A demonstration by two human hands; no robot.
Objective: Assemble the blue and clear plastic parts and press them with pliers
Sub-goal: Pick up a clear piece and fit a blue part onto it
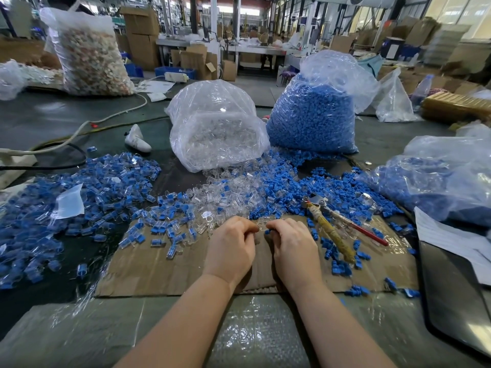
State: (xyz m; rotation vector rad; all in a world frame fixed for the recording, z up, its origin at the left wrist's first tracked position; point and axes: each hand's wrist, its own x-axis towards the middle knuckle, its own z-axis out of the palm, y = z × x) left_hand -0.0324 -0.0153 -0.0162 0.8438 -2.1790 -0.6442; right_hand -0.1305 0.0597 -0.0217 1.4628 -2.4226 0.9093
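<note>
Fitting a blue part into a clear part over the cardboard sheet (164,272) on the bench (39,120).
Left hand (229,248) pinches the clear part (261,225); right hand (293,248) pinches the blue part (267,231). Align squarely, seat fully, then reach for the pliers (332,224) lying just right.

Matt brown corrugated cardboard sheet (164,272), edges frayed. Glossy crinkled clear-film bags: one of clear plastic parts (216,134), one of matt blue plastic parts (313,120). Pliers (334,224) with dull grey metal head, one handle wrapped in rough yellowish tape, other in smooth red plastic. Bubble wrap (255,333), shiny, dimpled. Dark green tabletop (53,115), smooth, faint sheen. White paper sheets (457,240), matt.
</note>
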